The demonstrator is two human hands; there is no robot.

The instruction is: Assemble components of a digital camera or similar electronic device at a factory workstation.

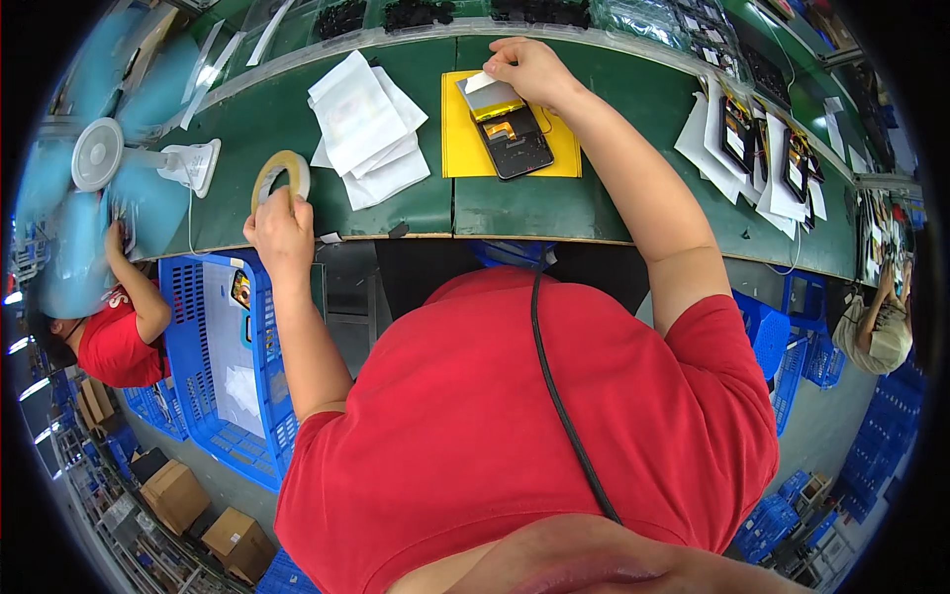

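Your left hand (281, 230) is closed on the tape roll (280, 176), which stands on edge near the front of the green table (396, 203), just left of a stack of white sheets (368, 129). Your right hand (529, 69) pinches a small white strip (482, 82) at the top of the dark panel (508, 127), which lies on a yellow mat (460, 148).

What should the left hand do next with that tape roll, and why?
Probably pull a short strip free. The left hand grips the tape roll upright at the bench edge, while the right hand pins a white piece onto the dark panel on the yellow mat, seemingly ready for taping.
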